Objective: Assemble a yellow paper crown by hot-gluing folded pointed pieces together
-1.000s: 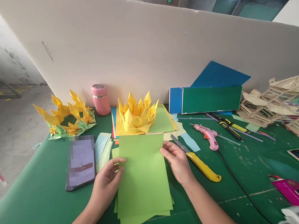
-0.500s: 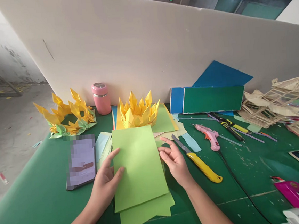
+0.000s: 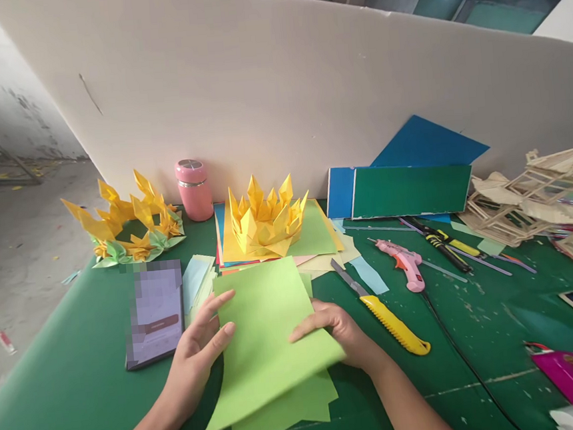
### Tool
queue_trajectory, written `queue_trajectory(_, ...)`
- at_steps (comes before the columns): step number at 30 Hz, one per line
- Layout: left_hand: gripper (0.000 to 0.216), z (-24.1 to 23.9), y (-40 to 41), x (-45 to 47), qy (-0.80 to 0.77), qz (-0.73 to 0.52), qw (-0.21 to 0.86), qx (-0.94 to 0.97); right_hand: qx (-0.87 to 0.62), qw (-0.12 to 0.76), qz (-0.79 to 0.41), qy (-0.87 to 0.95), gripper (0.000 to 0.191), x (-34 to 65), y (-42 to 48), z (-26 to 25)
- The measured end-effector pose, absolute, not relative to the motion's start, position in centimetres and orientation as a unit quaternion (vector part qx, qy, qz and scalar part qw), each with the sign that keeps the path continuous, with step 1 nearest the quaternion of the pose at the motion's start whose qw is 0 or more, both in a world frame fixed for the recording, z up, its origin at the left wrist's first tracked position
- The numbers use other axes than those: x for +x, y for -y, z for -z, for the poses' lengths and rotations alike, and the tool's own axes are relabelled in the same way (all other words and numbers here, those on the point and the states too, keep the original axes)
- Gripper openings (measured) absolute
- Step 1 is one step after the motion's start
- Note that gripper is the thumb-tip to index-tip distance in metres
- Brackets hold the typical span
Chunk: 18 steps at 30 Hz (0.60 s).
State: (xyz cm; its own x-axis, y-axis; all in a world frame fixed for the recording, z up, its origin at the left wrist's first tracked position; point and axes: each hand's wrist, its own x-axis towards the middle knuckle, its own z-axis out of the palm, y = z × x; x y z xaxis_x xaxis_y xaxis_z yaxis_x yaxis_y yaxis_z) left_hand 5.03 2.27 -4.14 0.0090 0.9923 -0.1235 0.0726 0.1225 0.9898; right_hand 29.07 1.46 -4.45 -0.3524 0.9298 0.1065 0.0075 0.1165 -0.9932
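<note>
A sheet of light green paper (image 3: pixel 260 324) is lifted and bowed, its lower right part bent upward. My right hand (image 3: pixel 337 327) grips its right side, thumb on top and the other fingers behind. At the left edge, my left hand (image 3: pixel 202 339) holds the sheet with thumb and index finger over its face; its other fingers are partly hidden. Below lie more green paper pieces (image 3: pixel 282 423) with angled edges. Just behind the sheet stands a yellow folded-paper crown (image 3: pixel 267 227) on stacked coloured paper (image 3: pixel 318 232).
A yellow utility knife (image 3: pixel 394 326) and a pink glue gun (image 3: pixel 404 265) with its cord lie right. On the left are a phone (image 3: pixel 157 313), a finished-looking crown with green leaves (image 3: pixel 132 235) and a pink flask (image 3: pixel 195 191). Stick models (image 3: pixel 521 201) stand far right.
My right hand has moved left and down onto the sheet and closed on its right side. The top sheet has come toward me, tilted and bent. My left hand stays at its left edge.
</note>
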Motion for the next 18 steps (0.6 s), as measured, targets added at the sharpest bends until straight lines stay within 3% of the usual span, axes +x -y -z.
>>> queue_trajectory(5, 0.05, 4.0, -2.2, 4.9, -0.532, -0.437, 0.508, 0.518, -0.382, 0.433, -0.569, 0.585, 0.014, 29.6, -1.7, 4.4)
queue_trajectory(11, 0.055, 4.4, -2.0, 4.6, -0.509, -0.463, 0.504, 0.521, -0.447, 0.457, -0.586, 0.497, 0.029, 28.8, -1.8, 4.6)
queue_trajectory(16, 0.029, 3.5, -2.1, 5.7, -0.517, -0.475, 0.487, 0.52, -0.487, 0.436, -0.572, 0.495, 0.03, 28.4, -1.7, 4.3)
queue_trajectory(18, 0.026, 3.2, -2.1, 6.2, -0.513, -0.496, 0.494, 0.497, -0.485, 0.476, -0.566, 0.466, 0.03, 28.2, -1.7, 4.3)
